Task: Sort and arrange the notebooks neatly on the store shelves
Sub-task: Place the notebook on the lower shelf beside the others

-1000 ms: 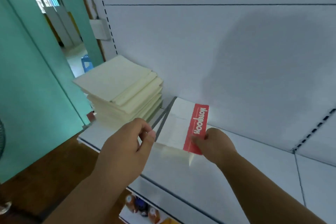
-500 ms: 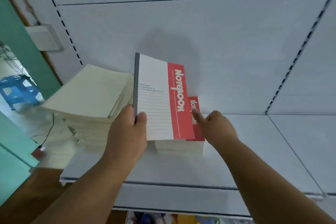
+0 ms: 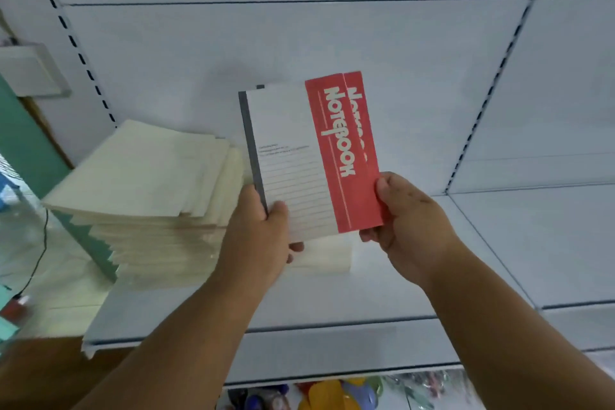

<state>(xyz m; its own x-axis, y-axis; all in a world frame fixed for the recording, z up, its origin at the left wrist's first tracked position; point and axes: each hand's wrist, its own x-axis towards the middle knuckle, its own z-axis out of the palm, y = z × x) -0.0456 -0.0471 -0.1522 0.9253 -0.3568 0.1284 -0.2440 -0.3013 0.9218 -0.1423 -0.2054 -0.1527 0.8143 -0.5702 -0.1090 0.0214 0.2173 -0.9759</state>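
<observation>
Nearest, below the shelf lip: a blur of colourful goods (image 3: 332, 393) on a lower level, too smeared to name. Above that, the white shelf (image 3: 332, 303), its near part bare.

Over the shelf, both hands raised and gripping. Left hand (image 3: 256, 240) curled round the lower left corner of the front notebook (image 3: 286, 163), thumb on the cover just beside the grey spine, fingers behind. Right hand (image 3: 404, 226) pinching the lower right corner, where the red strip of a second notebook (image 3: 357, 116) peeks out from behind the first. Both notebooks held upright, covers facing the camera, clear of the shelf, slightly offset from each other.

Just behind and beneath the hands, a low white stack (image 3: 326, 260) lying flat on the shelf, mostly hidden. Left of it, a tall cream pile (image 3: 143, 196), its layers staggered and fanned rather than squared. Farthest, the white back panel (image 3: 299, 43) with slotted uprights.

Handling, as a judgement: thin, light, soft-covered, likely to bend if held by one corner alone; smooth covers apt to slide against each other. Best taken along the spine and the opposite long edge, squeezed together, then tapped square before laying flat.
</observation>
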